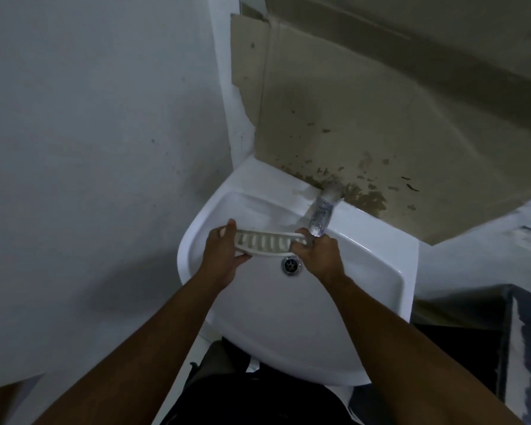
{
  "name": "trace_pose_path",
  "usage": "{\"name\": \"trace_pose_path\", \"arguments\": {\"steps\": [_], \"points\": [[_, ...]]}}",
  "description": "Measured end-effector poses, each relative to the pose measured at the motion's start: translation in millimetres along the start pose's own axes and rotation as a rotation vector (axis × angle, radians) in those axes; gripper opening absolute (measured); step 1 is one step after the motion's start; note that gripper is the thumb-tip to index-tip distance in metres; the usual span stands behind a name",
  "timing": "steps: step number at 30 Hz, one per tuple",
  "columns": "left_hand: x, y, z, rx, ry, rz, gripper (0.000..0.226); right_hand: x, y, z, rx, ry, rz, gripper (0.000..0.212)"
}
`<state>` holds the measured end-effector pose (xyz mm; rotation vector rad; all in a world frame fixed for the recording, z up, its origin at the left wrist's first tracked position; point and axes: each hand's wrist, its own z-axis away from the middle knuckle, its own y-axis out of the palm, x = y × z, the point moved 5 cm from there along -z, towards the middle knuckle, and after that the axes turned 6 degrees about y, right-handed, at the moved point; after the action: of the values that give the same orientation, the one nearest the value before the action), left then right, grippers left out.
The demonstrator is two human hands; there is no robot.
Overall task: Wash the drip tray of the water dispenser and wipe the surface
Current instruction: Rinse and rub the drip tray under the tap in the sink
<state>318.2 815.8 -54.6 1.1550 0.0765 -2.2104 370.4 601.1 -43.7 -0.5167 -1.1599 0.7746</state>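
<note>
A: What takes up most of the view?

B: The pale grey wall (89, 133) left of the washbasin, and the beige, stained panel (365, 102) behind it, spotted dark just above the basin's back edge.

A: And the basin itself?

B: A white ceramic washbasin (288, 326), rounded at the front. Both bare forearms reach over its front rim into the bowl. A chrome tap (324, 213) stands on the back ledge, its spout pointing down into the bowl. The round metal drain (291, 265) sits at the bottom of the bowl.

A: Where is the drip tray?

B: The white slotted drip tray (262, 243) is held over the bowl, just behind the drain and beside the tap spout, tilted so its grille faces the camera.

A: How do the hands hold it?

B: The left hand (224, 256) is closed around the tray's left end, thumb on the top edge, fingers under the lower edge. The right hand (318, 256) is closed on the right end, directly under the spout.

A: Is water running?

B: I cannot tell; the spout area is blurred.
</note>
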Motion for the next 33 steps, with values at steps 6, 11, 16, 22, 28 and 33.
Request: {"name": "trace_pose_path", "arguments": {"steps": [6,11,16,22,28,33], "points": [[-2,-4,-2,-0.007,0.017,-0.016,0.051,-2,10,-1,-0.008,-0.110,0.011,0.022],[2,-13,-1,-0.036,-0.010,0.032,0.050,-18,17,-13,0.186,0.048,-0.319,0.029],[7,-21,2,-0.032,-0.015,0.035,0.049,-16,14,-15,0.130,-0.004,-0.203,0.028],[6,-26,3,-0.016,-0.018,0.037,0.047,-1,11,0,0.057,-0.255,-0.040,0.012],[8,-22,6,-0.050,-0.028,0.065,0.038,-26,24,-9,0.223,0.061,-0.372,0.035],[12,-18,9,-0.014,-0.054,0.072,0.044,-34,16,-14,0.133,0.056,-0.367,0.028]]}}
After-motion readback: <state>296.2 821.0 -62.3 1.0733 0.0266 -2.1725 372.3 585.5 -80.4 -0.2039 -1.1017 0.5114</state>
